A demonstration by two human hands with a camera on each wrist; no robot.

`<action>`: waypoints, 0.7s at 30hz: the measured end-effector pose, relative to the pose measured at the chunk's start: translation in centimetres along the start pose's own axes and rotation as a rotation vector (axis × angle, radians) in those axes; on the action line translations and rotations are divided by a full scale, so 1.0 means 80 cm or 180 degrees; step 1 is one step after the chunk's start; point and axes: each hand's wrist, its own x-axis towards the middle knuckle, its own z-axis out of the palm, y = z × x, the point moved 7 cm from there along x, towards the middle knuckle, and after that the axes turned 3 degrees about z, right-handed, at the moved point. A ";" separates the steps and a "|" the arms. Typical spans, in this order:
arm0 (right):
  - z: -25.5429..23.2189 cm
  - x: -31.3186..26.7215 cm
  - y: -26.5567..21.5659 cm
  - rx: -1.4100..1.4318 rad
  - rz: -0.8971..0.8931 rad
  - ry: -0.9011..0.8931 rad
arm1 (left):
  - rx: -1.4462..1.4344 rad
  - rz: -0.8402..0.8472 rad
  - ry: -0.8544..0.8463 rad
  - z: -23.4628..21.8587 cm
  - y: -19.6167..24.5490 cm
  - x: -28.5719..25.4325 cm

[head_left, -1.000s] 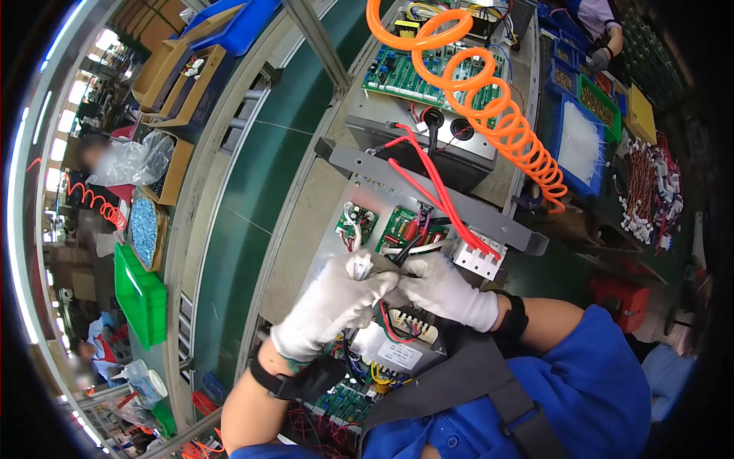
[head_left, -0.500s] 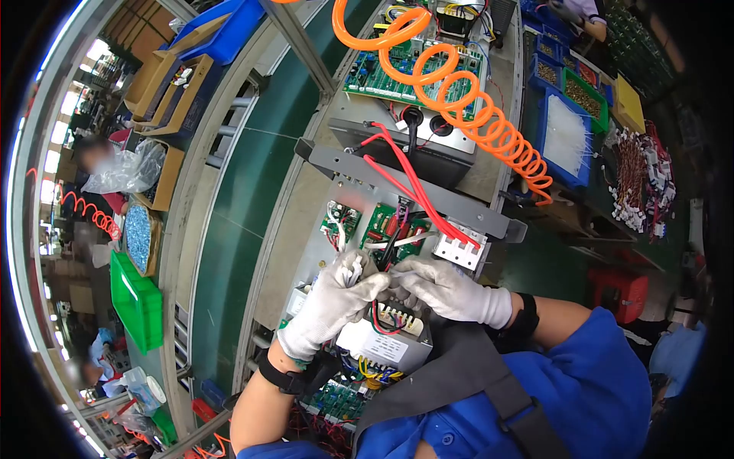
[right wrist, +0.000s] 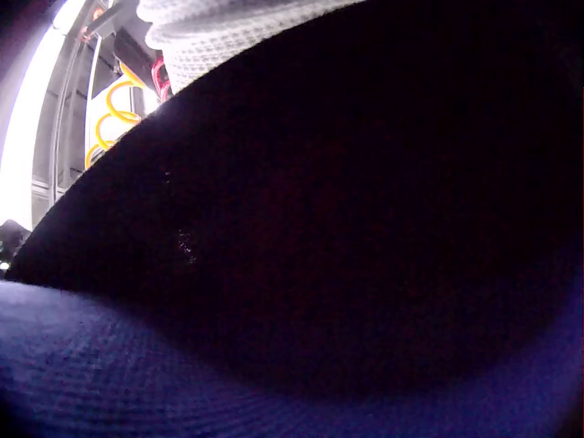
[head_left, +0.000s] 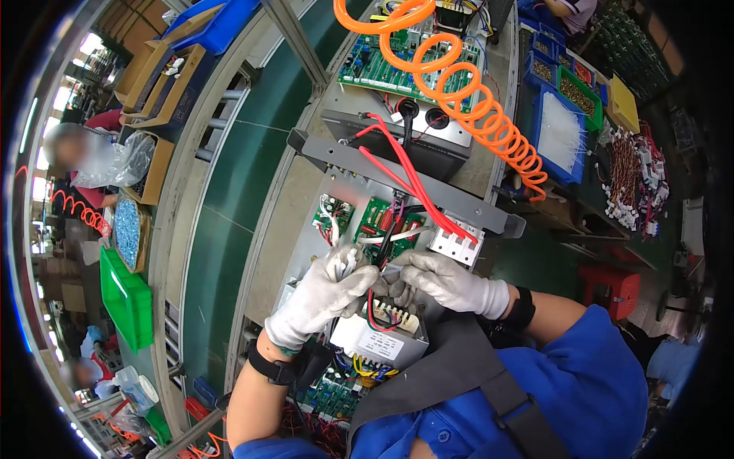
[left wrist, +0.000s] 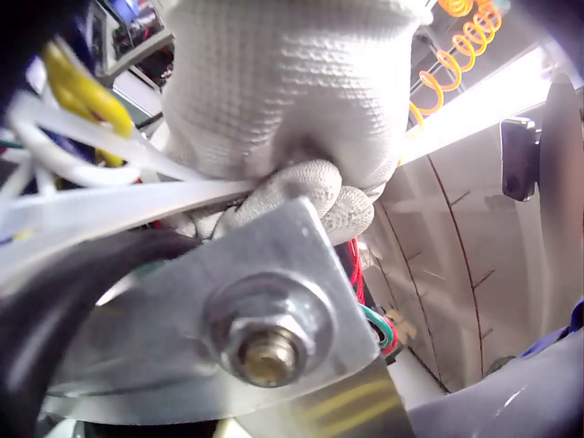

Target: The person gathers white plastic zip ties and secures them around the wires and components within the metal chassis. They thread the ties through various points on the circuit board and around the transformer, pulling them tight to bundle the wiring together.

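Observation:
Both hands wear whitish knit gloves and meet over an open metal chassis (head_left: 302,246). White plastic cable ties (left wrist: 119,205) stick out of the curled fingers of my left hand (head_left: 317,294). Opposite it, the right hand (head_left: 451,284) pinches a thin white cable tie (head_left: 391,268) beside black and red wires (head_left: 372,304); the fingers hide most of it. Just beyond the fingertips lie a small green circuit board (head_left: 378,218) and a white breaker block (head_left: 456,245) with thick red cables (head_left: 417,187). Nearer the body sits a transformer (head_left: 371,340) with a white label.
An orange coiled air hose (head_left: 474,92) hangs over a second unit with a large green board (head_left: 405,73). At the right stand a blue tray (head_left: 562,138) of white strips and a green parts bin (head_left: 581,99). A metal frame post (head_left: 294,42) rises at left.
The hands stay together over the wires while the right fingers shift around the thin tie. The head view has moved, so the chassis sits slightly further left.

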 end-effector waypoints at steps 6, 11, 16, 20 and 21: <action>0.003 -0.004 -0.015 -0.0469 -0.0026 0.0089 | 0.0113 -0.0016 0.0021 -0.002 -0.001 0.000; -0.001 -0.001 -0.009 -0.0752 -0.0272 0.0345 | 0.0099 -0.0028 -0.0053 0.000 -0.003 0.002; 0.009 0.000 -0.032 -0.1310 -0.0677 0.0287 | 0.0302 -0.0184 -0.0090 0.003 -0.004 0.006; 0.017 -0.006 -0.051 -0.1984 -0.1115 0.0343 | 0.0435 -0.0091 -0.0006 0.010 0.000 0.006; 0.018 -0.009 -0.052 -0.2221 -0.1045 0.0353 | 0.0411 -0.0078 0.0009 0.011 -0.001 0.007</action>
